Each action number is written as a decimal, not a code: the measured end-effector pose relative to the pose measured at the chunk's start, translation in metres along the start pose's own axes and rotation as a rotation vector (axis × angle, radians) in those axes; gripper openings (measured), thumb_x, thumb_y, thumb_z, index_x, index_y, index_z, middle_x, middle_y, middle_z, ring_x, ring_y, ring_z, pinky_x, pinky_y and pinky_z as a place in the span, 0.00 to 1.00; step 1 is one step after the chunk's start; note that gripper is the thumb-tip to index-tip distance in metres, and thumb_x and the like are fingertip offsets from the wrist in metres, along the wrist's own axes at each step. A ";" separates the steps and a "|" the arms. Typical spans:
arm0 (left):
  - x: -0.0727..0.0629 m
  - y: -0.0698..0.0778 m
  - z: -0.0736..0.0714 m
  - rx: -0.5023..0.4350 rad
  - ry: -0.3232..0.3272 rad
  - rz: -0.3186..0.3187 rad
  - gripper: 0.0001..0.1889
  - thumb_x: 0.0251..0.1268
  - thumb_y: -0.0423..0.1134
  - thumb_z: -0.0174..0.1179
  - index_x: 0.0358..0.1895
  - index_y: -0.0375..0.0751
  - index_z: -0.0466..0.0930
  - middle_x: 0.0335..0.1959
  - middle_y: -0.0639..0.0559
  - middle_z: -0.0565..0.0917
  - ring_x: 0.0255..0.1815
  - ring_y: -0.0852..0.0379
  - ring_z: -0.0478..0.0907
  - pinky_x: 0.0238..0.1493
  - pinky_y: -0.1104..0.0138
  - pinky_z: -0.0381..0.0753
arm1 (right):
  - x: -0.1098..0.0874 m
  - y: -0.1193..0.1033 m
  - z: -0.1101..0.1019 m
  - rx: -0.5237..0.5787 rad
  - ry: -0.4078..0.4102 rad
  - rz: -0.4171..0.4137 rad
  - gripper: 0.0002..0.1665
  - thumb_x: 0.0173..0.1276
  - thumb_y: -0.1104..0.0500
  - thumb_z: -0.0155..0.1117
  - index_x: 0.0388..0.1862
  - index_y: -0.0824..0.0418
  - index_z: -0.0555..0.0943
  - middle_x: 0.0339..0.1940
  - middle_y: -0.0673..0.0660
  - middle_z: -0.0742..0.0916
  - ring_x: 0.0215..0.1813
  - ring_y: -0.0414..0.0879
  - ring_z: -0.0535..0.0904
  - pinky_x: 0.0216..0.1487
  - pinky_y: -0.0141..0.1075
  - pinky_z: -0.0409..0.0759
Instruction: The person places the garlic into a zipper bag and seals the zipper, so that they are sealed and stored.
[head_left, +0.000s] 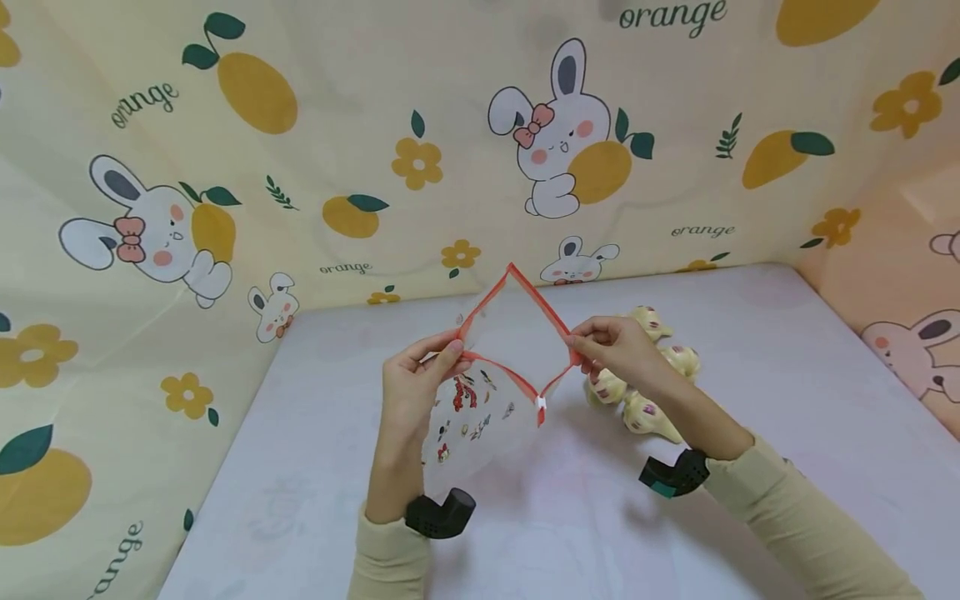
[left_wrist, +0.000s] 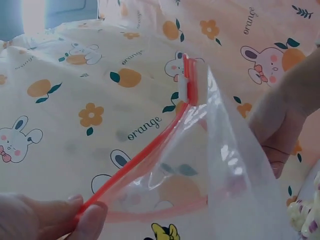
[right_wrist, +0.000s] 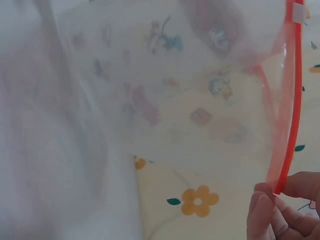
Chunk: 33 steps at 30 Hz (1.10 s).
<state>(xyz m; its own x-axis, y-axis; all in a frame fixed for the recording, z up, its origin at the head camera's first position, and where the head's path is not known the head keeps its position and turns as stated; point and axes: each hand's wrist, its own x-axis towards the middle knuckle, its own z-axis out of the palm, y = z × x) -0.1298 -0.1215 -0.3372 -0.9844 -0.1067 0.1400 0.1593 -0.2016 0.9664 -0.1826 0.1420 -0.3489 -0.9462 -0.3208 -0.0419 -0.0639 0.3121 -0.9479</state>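
Note:
A see-through slider zip bag [head_left: 480,425] printed with small cartoon figures hangs above the table, its mouth spread into a diamond by both hands. Orange-red strips [right_wrist: 295,110] edge the mouth, and a white slider [head_left: 541,403] sits at the near corner. My left hand [head_left: 416,375] pinches the left side of the rim between thumb and fingers, as the left wrist view also shows. On the opposite side, my right hand [head_left: 622,350] pinches the rim the same way. Nothing shows inside the bag.
Behind and below my right hand, several cream, bulb-shaped things [head_left: 647,414] with purple patches lie on the white-covered table [head_left: 300,467]. They look like garlic bulbs; the right forearm partly hides them. A cloth [head_left: 337,150] printed with rabbits and oranges rises behind and beside the table.

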 end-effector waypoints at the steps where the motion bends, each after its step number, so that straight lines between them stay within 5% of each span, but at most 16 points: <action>1: 0.000 0.000 0.001 -0.006 0.003 0.000 0.16 0.63 0.23 0.58 0.53 0.17 0.76 0.26 0.59 0.86 0.24 0.66 0.84 0.41 0.73 0.88 | 0.000 0.000 0.000 -0.001 -0.001 0.001 0.17 0.71 0.58 0.59 0.45 0.74 0.77 0.20 0.43 0.83 0.25 0.36 0.77 0.28 0.31 0.84; 12: 0.000 -0.004 0.002 -0.016 -0.013 0.004 0.15 0.63 0.22 0.57 0.52 0.16 0.75 0.28 0.58 0.86 0.25 0.66 0.84 0.42 0.74 0.87 | -0.008 0.003 -0.012 -0.081 -0.011 -0.035 0.17 0.72 0.57 0.58 0.46 0.72 0.78 0.26 0.49 0.85 0.29 0.39 0.80 0.32 0.34 0.85; 24: 0.003 -0.004 0.003 0.016 0.082 -0.001 0.13 0.60 0.24 0.60 0.47 0.17 0.77 0.26 0.60 0.84 0.23 0.67 0.82 0.35 0.76 0.86 | -0.023 0.026 -0.035 -0.183 -0.007 -0.021 0.18 0.71 0.57 0.59 0.47 0.72 0.79 0.27 0.50 0.84 0.27 0.38 0.79 0.30 0.31 0.83; 33: 0.006 -0.007 0.004 -0.042 0.085 0.028 0.13 0.60 0.22 0.60 0.47 0.16 0.77 0.25 0.59 0.85 0.21 0.66 0.82 0.34 0.75 0.87 | -0.036 0.048 -0.052 -0.369 0.061 -0.135 0.11 0.68 0.58 0.63 0.41 0.65 0.83 0.32 0.54 0.87 0.32 0.28 0.77 0.32 0.27 0.80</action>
<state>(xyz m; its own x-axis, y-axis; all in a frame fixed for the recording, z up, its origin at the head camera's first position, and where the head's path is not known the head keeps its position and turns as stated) -0.1373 -0.1165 -0.3419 -0.9697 -0.1953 0.1466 0.1918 -0.2377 0.9522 -0.1681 0.2150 -0.3767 -0.9378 -0.3311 0.1047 -0.2884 0.5747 -0.7659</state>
